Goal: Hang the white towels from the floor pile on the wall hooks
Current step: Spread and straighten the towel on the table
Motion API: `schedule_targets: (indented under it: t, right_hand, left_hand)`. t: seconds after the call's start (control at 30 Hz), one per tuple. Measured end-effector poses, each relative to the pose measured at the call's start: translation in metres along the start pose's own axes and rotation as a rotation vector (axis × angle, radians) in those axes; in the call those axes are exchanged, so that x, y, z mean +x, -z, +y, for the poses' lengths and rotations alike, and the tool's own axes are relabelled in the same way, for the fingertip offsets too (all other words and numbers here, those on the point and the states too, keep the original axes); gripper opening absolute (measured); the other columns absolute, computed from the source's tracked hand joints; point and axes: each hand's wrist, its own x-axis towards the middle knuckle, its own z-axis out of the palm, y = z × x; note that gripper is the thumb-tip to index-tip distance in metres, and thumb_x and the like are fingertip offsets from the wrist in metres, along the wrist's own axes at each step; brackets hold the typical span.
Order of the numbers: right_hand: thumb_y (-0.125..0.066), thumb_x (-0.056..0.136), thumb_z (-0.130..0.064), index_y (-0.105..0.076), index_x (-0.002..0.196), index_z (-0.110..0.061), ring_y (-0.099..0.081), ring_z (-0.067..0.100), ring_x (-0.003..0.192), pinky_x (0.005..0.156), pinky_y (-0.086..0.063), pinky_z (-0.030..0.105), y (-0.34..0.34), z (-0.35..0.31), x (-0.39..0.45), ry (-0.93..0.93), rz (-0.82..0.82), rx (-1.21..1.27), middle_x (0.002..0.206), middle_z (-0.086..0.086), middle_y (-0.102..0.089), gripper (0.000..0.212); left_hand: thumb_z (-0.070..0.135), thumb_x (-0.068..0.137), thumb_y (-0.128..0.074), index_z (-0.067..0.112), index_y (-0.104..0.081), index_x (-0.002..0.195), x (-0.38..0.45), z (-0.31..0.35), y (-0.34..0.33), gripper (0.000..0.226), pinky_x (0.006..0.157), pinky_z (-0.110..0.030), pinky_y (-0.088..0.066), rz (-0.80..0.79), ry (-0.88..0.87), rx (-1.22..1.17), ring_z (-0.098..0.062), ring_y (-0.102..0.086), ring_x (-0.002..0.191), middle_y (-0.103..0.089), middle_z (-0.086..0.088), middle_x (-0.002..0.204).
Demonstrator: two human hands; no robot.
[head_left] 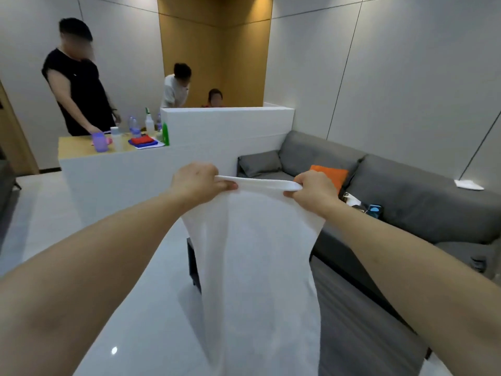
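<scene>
White towel (257, 267) hanging, top edge in grip

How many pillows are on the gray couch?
2. A gray pillow leans at the couch's far left end, and an orange pillow sits beside it, partly behind the right hand. The white towel may hide more.

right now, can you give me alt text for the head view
Both hands, left hand and right hand, grip the top edge of a white towel that hangs down in front. Behind it are a grey sofa with an orange cushion and a white counter.
</scene>
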Motion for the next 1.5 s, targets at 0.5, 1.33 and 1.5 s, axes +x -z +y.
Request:
schedule_targets:
  t: [0.5,1.33,1.5]
  right_hand:
    - [-0.060,0.088,-0.015,-0.065,0.079,-0.021,-0.053,0.023,0.077,0.063,-0.036,0.029,-0.001,0.036,0.228,0.055,0.276,0.137,0.079,0.001,-0.057,0.011]
    - [-0.061,0.082,-0.018,-0.073,0.093,-0.026,-0.061,0.025,0.078,0.062,-0.043,0.028,-0.171,0.468,0.088,0.225,-0.499,0.130,0.081,0.002,-0.067,0.018]
    - [-0.063,0.081,-0.015,-0.076,0.090,-0.025,-0.062,0.024,0.075,0.061,-0.042,0.026,-0.176,0.536,-0.004,0.203,-0.659,0.043,0.079,0.001,-0.067,0.018]
  left_hand:
    - [0.036,0.097,-0.045,0.017,-0.044,0.089,0.197,0.005,-0.029,0.020,0.065,-0.040,-0.037,0.172,0.110,0.129,-0.041,-0.057,0.091,-0.061,-0.021,0.099]
    - [0.039,0.074,-0.080,0.029,-0.060,0.081,-0.054,0.349,-0.313,0.024,0.057,-0.024,-0.037,-0.434,0.600,-0.041,-0.013,-0.054,0.073,-0.055,0.008,0.076]
    - [0.031,0.079,-0.075,0.025,-0.066,0.083,-0.160,0.407,-0.363,0.011,0.059,-0.021,-0.040,-0.633,0.663,-0.047,-0.010,-0.055,0.073,-0.060,0.006,0.080]
